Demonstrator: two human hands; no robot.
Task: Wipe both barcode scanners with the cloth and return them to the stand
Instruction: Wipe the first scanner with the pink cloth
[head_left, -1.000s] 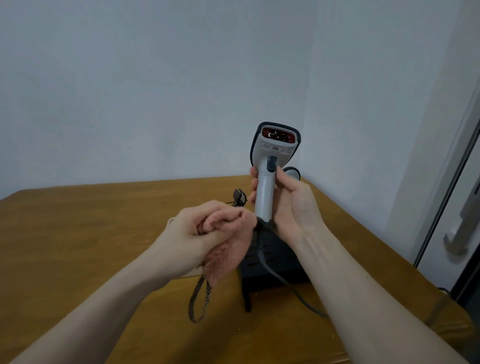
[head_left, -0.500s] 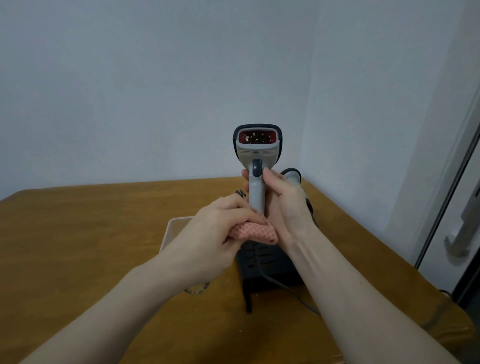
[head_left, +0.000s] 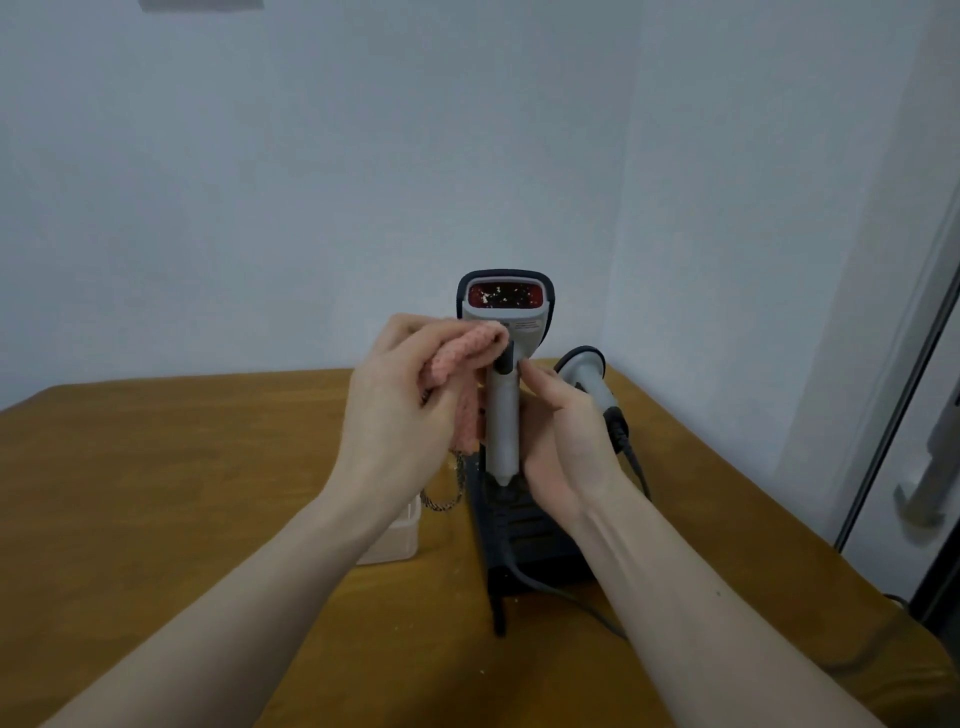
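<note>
I am holding the white barcode scanner (head_left: 503, 364) upright above the black stand (head_left: 524, 535), my right hand (head_left: 563, 441) wrapping its slim handle from the right side, fingers curled round it and the tip of one resting beside the dark trigger. My left hand (head_left: 400, 415) is bunching the pink knitted cloth (head_left: 462, 358) and pressing a fold of it against the scanner's neck, just under the red scan window, while the cloth's braided loop (head_left: 447, 493) is dangling below. The second scanner (head_left: 587, 379) is sitting behind my right hand, near the far edge of the tabletop (head_left: 156, 467), its cable trailing down. A pale box (head_left: 395, 535) is lying beside the stand. I am judging the scanner to be light, hard and smooth plastic, so the handle is the place to grip; the window looks like the delicate part, wanting a gentle rub. The cloth seems soft and limp, moulding easily round corners.
</note>
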